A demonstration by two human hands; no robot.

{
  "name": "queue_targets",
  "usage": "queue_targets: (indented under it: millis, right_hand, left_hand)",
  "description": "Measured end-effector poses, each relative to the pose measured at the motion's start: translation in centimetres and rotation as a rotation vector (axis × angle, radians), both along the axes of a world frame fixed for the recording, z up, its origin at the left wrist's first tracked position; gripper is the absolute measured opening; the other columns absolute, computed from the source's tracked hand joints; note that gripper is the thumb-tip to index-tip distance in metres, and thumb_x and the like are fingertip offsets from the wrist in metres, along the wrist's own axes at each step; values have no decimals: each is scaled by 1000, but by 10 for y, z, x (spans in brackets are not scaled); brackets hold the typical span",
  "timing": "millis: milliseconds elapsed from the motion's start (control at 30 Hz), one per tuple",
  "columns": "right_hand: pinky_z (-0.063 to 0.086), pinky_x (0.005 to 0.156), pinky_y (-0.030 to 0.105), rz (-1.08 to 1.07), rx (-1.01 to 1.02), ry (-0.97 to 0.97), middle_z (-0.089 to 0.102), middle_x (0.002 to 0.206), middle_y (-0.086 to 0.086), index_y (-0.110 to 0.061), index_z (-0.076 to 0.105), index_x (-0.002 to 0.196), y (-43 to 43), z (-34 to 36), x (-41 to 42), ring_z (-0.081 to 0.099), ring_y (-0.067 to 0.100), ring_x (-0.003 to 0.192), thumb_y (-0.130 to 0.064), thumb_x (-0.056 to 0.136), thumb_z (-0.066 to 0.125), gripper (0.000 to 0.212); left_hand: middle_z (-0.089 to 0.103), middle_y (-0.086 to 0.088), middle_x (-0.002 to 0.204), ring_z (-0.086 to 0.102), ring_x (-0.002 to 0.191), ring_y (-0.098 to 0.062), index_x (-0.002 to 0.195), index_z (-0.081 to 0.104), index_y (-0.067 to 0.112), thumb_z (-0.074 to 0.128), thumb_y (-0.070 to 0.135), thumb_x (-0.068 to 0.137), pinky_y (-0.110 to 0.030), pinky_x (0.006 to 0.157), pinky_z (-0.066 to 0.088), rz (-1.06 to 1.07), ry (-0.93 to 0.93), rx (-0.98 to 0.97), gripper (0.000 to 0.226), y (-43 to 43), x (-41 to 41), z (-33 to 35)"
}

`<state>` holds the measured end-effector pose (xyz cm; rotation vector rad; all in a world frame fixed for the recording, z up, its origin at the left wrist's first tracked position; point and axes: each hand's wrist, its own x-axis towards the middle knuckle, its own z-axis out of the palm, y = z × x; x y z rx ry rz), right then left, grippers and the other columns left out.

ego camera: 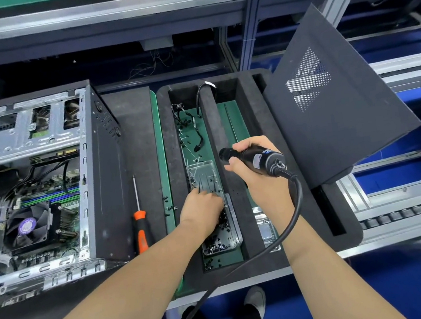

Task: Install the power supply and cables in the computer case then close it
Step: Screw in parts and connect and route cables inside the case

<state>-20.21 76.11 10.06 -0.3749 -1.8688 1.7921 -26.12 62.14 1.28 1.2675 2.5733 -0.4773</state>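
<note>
My left hand (200, 206) digs into the clear plastic tray (205, 169) of small black screws (218, 245); I cannot tell whether it pinches one. My right hand (259, 180) grips the black corded electric screwdriver (269, 159). The open grey metal computer case (100, 171) lies at my left. I should lift out a single screw by its head.

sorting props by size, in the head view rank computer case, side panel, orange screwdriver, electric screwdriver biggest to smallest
1. computer case
2. side panel
3. orange screwdriver and electric screwdriver look alike: unranked
</note>
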Motion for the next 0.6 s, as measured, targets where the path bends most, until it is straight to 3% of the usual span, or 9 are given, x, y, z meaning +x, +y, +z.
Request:
queue_targets:
  millis: [300,367,500,600]
  right_hand:
    - [59,86,61,-15,-21,-21,70,106,7,-7,65,102,0,5,5,70,41,101,-4,83,72,20]
    - [59,87,61,-17,-24,-24,70,106,7,-6,65,102,1,6,7,71,41,102,-3,84,72,19]
    - [58,89,61,-27,-37,-30,70,107,9,-4,65,102,2,8,11,71,42,103,0,84,73,20]
    - [58,90,62,-30,-48,-43,70,107,12,-2,65,102,4,10,13,70,42,104,6,86,72,20]
  left_hand:
    - [69,0,90,65,93,-23,77,45,23,71,6,82,-37,97,47,1,1,-10,31,1,2,-5]
    - [69,0,91,65,91,-23,78,47,23,71,8,83,-36,91,47,2,-13,-33,29,1,2,-5]
    - [70,-1,88,68,77,-27,85,57,22,68,12,87,-34,61,43,49,-56,-16,16,1,1,-4]
    - [69,-4,87,70,75,-31,100,57,19,64,16,90,-34,55,40,87,-108,52,13,1,-2,-3]
